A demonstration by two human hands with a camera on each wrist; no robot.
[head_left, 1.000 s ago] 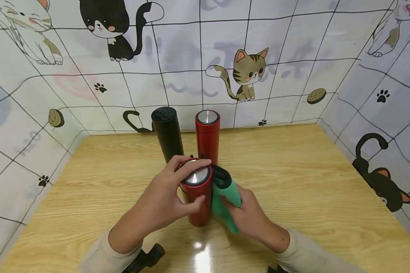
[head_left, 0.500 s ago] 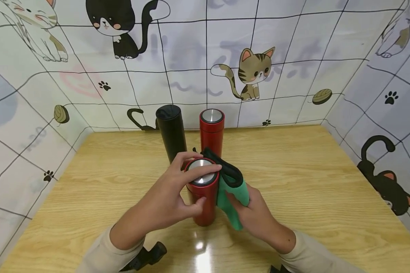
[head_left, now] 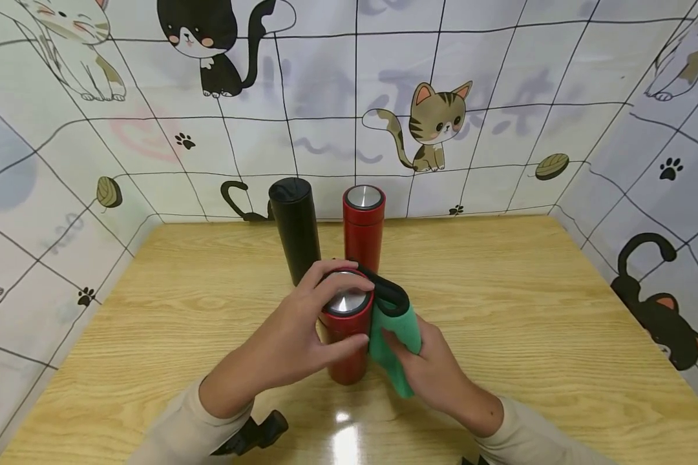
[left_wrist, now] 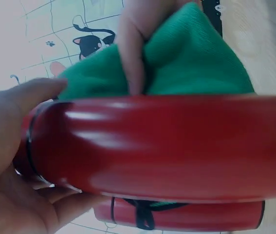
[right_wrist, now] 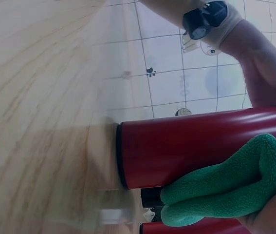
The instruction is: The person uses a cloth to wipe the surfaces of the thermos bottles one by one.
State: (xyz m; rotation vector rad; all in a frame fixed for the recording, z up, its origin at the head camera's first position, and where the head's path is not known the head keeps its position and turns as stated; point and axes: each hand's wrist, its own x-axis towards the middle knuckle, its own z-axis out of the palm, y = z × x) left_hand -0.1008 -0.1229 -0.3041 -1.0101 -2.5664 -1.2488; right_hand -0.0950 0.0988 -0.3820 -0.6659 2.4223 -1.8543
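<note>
A red thermos (head_left: pixel 347 371) with a silver-topped lid stands upright near the middle of the table. My left hand (head_left: pixel 291 336) grips its upper end, fingers over the lid's far edge and thumb in front. In the left wrist view, the thumb and fingers lie on opposite sides of the red thermos (left_wrist: pixel 167 146). My right hand (head_left: pixel 442 374) holds a folded green cloth (head_left: pixel 397 329) with a black edge against the thermos's right side. Folded fuzzy layers of the green cloth (right_wrist: pixel 225 195) show beside the thermos in the right wrist view.
Behind stand a second red thermos (head_left: pixel 364 232) and a black flask (head_left: pixel 295 229), both upright and partly hidden by the front thermos and left hand. The wood-grain table (head_left: pixel 529 323) meets a cat-print wall covering (head_left: pixel 314 84). A black wrist-camera mount (head_left: pixel 258 434) juts below the left sleeve.
My left thumb has extended rightward across the thermos's front. The cloth's black edge spread up behind the lid, then drew back slightly. The whole head view has shifted a little; both holds continue.
</note>
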